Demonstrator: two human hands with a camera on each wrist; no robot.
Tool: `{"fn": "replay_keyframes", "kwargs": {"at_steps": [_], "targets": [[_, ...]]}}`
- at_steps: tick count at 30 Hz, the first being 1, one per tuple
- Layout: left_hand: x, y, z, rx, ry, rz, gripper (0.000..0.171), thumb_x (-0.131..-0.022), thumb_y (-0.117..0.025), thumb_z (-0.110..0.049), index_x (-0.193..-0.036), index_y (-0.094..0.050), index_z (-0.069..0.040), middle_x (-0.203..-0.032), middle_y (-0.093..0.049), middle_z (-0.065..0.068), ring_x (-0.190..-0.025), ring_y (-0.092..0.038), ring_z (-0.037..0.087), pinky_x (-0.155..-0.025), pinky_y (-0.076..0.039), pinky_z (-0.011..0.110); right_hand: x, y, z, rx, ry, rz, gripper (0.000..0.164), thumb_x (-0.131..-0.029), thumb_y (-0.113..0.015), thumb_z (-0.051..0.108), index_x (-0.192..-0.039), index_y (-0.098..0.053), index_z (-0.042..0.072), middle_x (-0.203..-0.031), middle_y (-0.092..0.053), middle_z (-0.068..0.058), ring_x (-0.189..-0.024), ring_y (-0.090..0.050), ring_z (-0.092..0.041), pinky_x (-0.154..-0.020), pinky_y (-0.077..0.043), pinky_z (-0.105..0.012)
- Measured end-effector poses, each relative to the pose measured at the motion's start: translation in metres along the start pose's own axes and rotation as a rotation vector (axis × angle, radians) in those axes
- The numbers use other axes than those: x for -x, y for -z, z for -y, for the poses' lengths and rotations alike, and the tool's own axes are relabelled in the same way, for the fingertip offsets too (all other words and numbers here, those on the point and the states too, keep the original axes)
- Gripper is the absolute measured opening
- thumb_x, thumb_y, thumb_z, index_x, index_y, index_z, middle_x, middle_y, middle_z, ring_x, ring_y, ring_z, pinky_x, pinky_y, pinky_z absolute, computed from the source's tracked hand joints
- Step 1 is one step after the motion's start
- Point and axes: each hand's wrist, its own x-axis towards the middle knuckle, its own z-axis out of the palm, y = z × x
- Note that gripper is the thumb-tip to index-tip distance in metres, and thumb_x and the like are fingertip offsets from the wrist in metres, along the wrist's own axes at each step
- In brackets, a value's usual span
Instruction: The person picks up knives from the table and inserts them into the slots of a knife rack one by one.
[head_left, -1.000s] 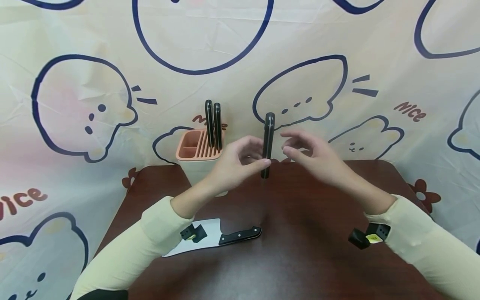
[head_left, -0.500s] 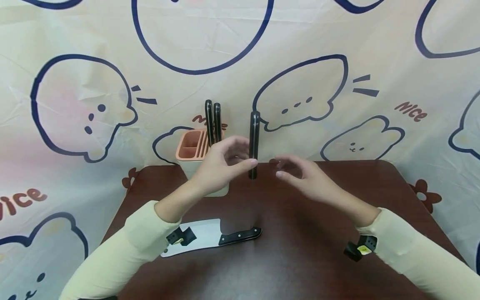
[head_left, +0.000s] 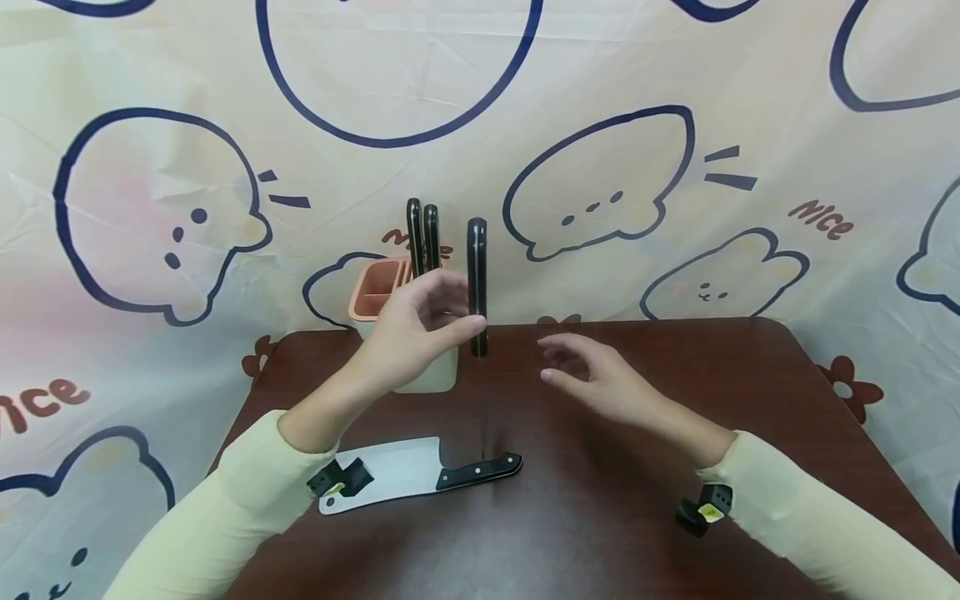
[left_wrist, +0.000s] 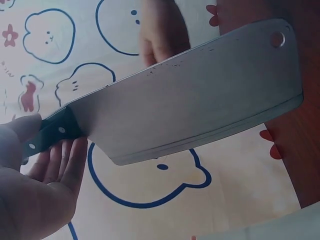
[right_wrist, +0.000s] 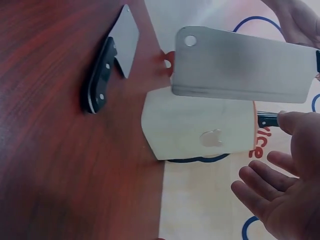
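Observation:
My left hand pinches the black handle of a cleaver between thumb and fingers. It holds the cleaver upright above the table, handle up. Seen edge-on from the head, the cleaver shows its broad steel blade in the left wrist view, with a hole near one corner. To its right, my right hand hovers apart with loosely bent fingers and nothing in them. A second cleaver lies flat on the table in front, black handle to the right, partly covered by the left wrist camera.
Behind my left hand stands a white knife holder with a peach slotted top. Two black-handled knives stand in its slots. The dark red-brown table ends against a cartoon-printed cloth.
My left hand has carried the upright cleaver leftward, closer to the knife holder. The right hand has drifted a little left and lower. The cleaver on the table stays put.

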Motion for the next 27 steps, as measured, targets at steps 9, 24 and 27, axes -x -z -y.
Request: {"fn": "replay_keyframes", "kwargs": {"at_steps": [9,24,27], "targets": [[0.006,0.014,0.002,-0.019,0.033,-0.034,0.043,-0.093,-0.075,-0.01,-0.132,-0.057,-0.003,-0.12,-0.064,0.011,-0.107,-0.065,0.022,-0.094,-0.056,0.028,0.004,-0.02,-0.011,0.003,0.032,0.026,0.048,-0.096,-0.074,0.026,-0.14,-0.058,0.015,-0.128,-0.064,-0.003,-0.115,-0.062,-0.022,-0.097,-0.055,-0.045],[0.016,0.03,0.002,-0.007,0.036,-0.088,0.042,-0.095,-0.072,-0.009,-0.134,-0.057,-0.001,-0.12,-0.065,0.013,-0.107,-0.065,0.023,-0.095,-0.053,0.022,0.011,-0.051,-0.03,-0.021,0.089,0.071,0.044,-0.095,-0.075,0.021,-0.135,-0.061,0.013,-0.13,-0.064,-0.004,-0.116,-0.063,-0.028,-0.098,-0.054,-0.045],[0.018,0.033,0.002,-0.016,0.005,-0.103,0.041,-0.096,-0.071,-0.01,-0.134,-0.057,-0.002,-0.12,-0.066,0.012,-0.107,-0.066,0.021,-0.094,-0.053,0.021,0.013,-0.058,-0.036,-0.027,0.111,0.094,0.044,-0.095,-0.074,0.024,-0.136,-0.061,0.013,-0.131,-0.064,-0.006,-0.116,-0.063,-0.03,-0.096,-0.055,-0.045]]}}
